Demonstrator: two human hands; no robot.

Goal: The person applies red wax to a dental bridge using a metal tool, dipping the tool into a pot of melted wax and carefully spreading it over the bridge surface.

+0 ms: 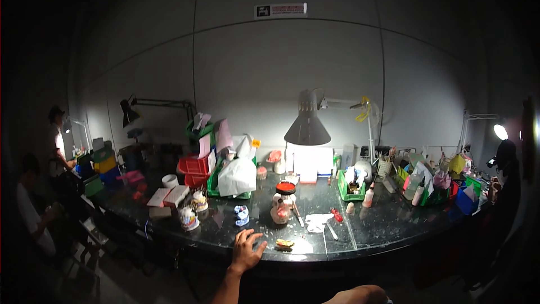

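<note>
My left hand [248,250] reaches over the front edge of the dark tabletop. Its fingers are apart and slightly curled, with nothing seen in them. Just beyond the fingertips stands a small blue-and-white figurine [242,215]. To the right of the hand lies a small yellow, green and red piece [284,244], apart from it, beside a bright patch of lamplight. My right hand does not show; only part of a bare limb comes in at the lower edge. Farther in, a round pot of red paint [286,187] sits above a pinkish jar [280,212].
A lamp [307,126] hangs over the middle. A brush [298,215], white crumpled cloth [319,222] and bottle [368,196] lie or stand right of the jar. Colourful figurines [189,219] stand left. Green bins [352,193] and red bins [197,165] line the back. Other people are far left and right.
</note>
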